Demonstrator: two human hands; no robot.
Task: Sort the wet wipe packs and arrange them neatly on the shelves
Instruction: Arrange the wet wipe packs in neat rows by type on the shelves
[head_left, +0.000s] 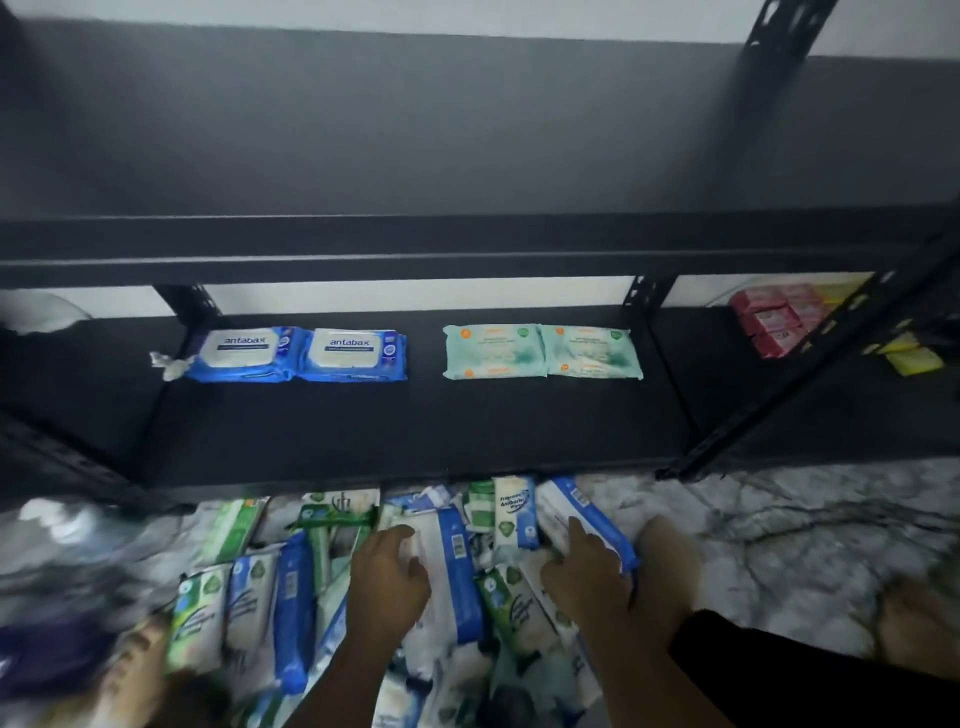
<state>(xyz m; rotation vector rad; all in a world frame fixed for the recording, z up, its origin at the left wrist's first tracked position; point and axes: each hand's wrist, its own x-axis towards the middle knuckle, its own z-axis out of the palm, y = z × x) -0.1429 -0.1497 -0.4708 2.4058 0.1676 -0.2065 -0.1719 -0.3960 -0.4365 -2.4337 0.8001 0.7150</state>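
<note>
Head view: pile of wet wipe packs (249, 597) on the floor, lower centre. My left hand (389, 577) curls round a white-and-blue pack (452, 571). My right hand (587, 571) lies on a blue-edged pack (571, 501), grip unclear. I'd lift the blues squarely and butt them beside the Antabax packs (296, 353), mid-frame left.

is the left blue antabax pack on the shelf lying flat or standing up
Lying flat. The left blue Antabax pack rests on the shelf with its white label panel facing up, right beside the second blue pack.
</note>
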